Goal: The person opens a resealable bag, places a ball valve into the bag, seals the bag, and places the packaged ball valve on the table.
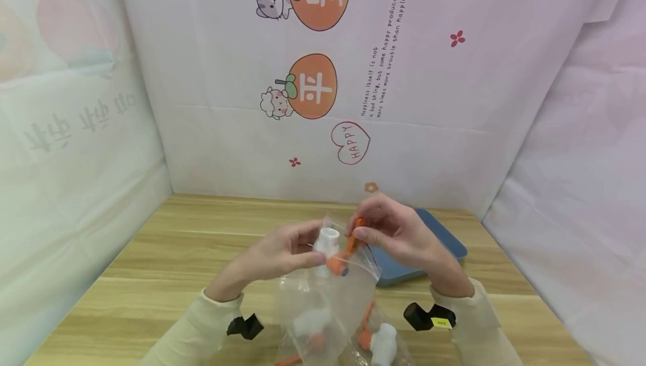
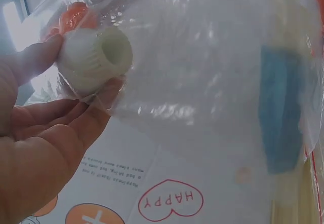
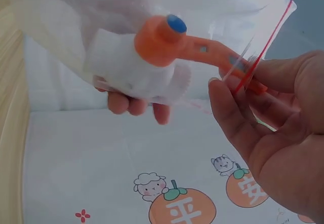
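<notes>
A white plastic ball valve with an orange lever handle is partly inside a clear zip bag. My left hand grips the valve's white body through the film, thumb on one side and fingers on the other. In the left wrist view the ribbed round opening of the valve shows through the plastic. My right hand pinches the far end of the orange handle near the bag's red zip line. A blue cap tops the handle's hub.
Below the hands, another white and orange valve lies in clear plastic on the wooden table. A further one shows blurred through the bag. Behind my right hand is a blue tray. Printed white cloth walls the table.
</notes>
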Motion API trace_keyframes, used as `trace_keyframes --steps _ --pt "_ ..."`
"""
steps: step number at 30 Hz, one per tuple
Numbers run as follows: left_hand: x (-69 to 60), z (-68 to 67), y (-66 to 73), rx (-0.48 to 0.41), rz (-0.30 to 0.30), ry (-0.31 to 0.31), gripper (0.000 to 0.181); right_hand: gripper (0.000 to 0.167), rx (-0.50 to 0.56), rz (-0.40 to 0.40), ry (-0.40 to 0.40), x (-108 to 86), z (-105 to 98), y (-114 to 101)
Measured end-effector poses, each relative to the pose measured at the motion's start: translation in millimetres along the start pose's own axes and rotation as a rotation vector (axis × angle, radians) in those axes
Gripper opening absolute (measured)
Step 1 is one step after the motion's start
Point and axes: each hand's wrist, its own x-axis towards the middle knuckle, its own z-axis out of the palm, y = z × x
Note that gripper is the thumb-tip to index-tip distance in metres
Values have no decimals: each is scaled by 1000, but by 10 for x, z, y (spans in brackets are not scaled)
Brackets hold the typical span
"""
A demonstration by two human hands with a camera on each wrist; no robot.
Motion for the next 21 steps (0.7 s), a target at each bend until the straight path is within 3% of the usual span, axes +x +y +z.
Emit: trace_keyframes --steps 3,9,15,21 --pt "8 21 -8 -47 11 -55 41 22 14 -59 -40 24 6 -8" --pt "-10 54 9 -115 -14 -105 33 18 96 -130 -132 50 17 12" --pt "-32 49 52 -82 -30 -111 28 22 94 -52 -176 10 4 70" --pt "-40 57 101 21 -10 -45 20 27 5 75 -119 -44 17 50"
